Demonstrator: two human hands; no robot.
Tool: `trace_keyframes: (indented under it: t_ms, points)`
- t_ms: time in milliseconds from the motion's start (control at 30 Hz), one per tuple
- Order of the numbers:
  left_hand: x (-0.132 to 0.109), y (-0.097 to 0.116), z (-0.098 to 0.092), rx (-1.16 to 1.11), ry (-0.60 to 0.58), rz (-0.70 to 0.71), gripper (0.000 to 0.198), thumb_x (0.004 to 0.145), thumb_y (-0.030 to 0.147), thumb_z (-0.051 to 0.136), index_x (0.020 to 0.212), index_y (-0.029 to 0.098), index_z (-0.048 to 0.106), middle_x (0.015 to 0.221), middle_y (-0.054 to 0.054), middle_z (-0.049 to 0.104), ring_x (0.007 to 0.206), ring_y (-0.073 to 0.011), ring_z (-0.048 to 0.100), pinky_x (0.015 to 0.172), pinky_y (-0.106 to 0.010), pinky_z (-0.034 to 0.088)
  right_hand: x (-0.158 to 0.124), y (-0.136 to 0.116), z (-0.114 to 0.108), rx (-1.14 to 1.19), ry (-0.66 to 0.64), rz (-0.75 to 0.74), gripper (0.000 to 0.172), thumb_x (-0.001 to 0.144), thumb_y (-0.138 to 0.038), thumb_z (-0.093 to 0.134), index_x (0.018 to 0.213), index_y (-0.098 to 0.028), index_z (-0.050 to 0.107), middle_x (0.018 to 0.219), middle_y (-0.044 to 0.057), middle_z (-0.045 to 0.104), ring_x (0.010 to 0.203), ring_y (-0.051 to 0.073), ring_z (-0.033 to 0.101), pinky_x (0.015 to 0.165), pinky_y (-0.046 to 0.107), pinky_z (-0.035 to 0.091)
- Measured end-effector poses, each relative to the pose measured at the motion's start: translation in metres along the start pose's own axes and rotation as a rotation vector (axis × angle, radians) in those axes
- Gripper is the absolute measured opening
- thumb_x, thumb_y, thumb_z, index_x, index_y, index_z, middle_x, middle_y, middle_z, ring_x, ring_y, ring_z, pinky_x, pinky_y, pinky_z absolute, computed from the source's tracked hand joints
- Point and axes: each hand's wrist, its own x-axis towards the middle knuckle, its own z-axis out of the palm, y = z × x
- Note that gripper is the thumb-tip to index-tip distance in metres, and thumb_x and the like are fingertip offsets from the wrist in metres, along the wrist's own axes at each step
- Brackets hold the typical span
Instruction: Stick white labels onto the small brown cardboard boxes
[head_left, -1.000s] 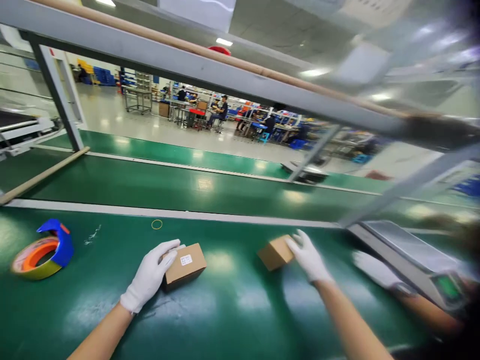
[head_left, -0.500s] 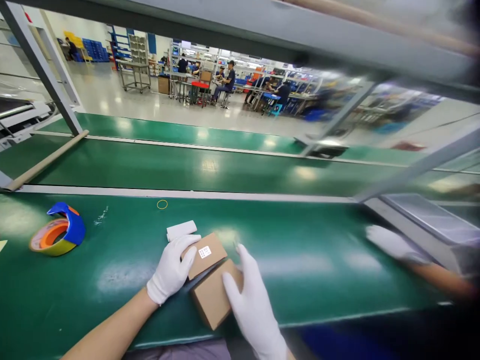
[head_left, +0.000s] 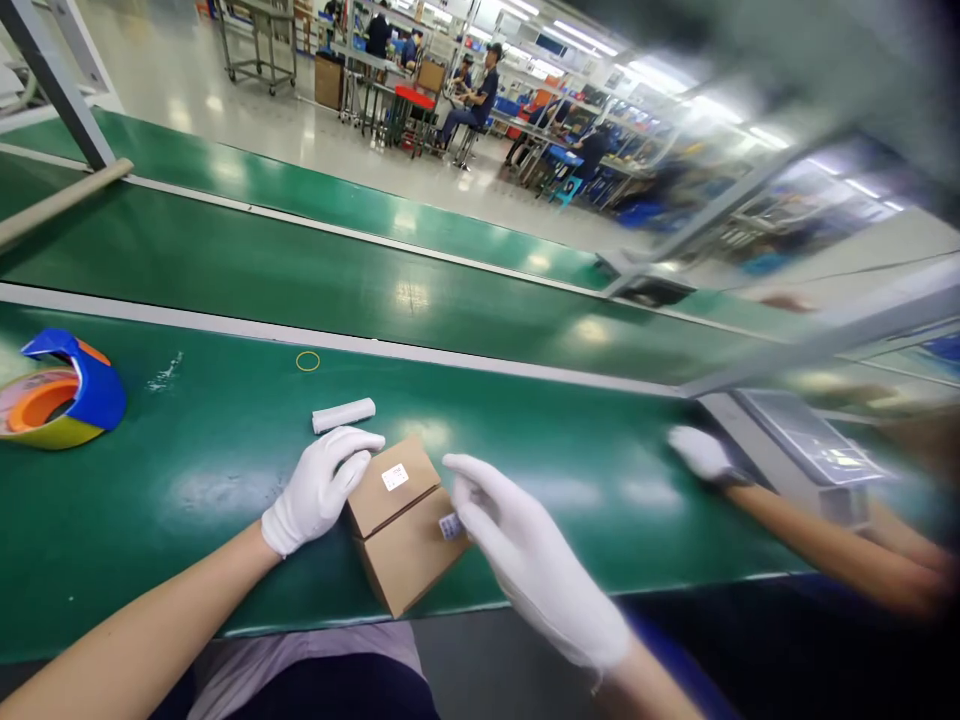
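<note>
Gloved left hand [head_left: 319, 488] and right hand [head_left: 525, 555] on two touching cardboard boxes [head_left: 401, 520] at green belt [head_left: 187, 470] edge.

Left hand [head_left: 319, 488] and right hand [head_left: 536, 560]: white gloves, bare forearms. Rear box [head_left: 391, 484]: plain brown cardboard with a small white printed label. Front box [head_left: 411, 558]: the same brown, its white label bearing dark print. Small roll [head_left: 343, 415]: white. Counter [head_left: 187, 470]: glossy dark green, with a pale grey strip along its far edge. Tape dispenser [head_left: 56, 400]: blue, orange core, yellowish tape. Ring [head_left: 307, 361]: yellow. Co-worker's hand [head_left: 697, 453]: white glove.
</note>
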Motion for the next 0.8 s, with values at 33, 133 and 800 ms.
trace_keyframes:
  t_ms: [33,133,800]
  points:
    - [0.0,-0.001,-0.001,-0.01,0.001,-0.005,0.029,0.105,0.03,0.045,0.116,0.02,0.07,0.116,-0.008,0.075,0.109,-0.0231,0.069,0.098,-0.037,0.052,0.002,-0.003,0.0,0.017,-0.043,0.011,0.031,0.103,-0.023,0.049,0.133,-0.025,0.057,0.089,-0.002,0.064,0.083,0.017,0.069,0.085,0.031,0.056]
    - [0.001,-0.004,-0.002,-0.038,-0.003,-0.028,0.03,0.105,0.031,0.045,0.117,0.02,0.07,0.116,-0.007,0.075,0.109,-0.0229,0.069,0.098,-0.036,0.052,0.007,-0.004,0.006,0.051,-0.121,0.021,0.035,0.1,-0.017,0.05,0.133,-0.025,0.057,0.084,-0.004,0.066,0.08,0.016,0.071,0.085,0.031,0.057]
    - [0.002,-0.005,-0.002,-0.06,-0.06,-0.152,0.036,0.106,0.038,0.042,0.117,0.02,0.07,0.119,-0.01,0.074,0.108,-0.0252,0.07,0.099,-0.041,0.054,-0.002,0.018,0.025,-0.143,-0.012,-0.098,0.039,0.099,-0.011,0.042,0.13,-0.029,0.058,0.09,-0.002,0.063,0.08,0.017,0.065,0.078,0.032,0.055]
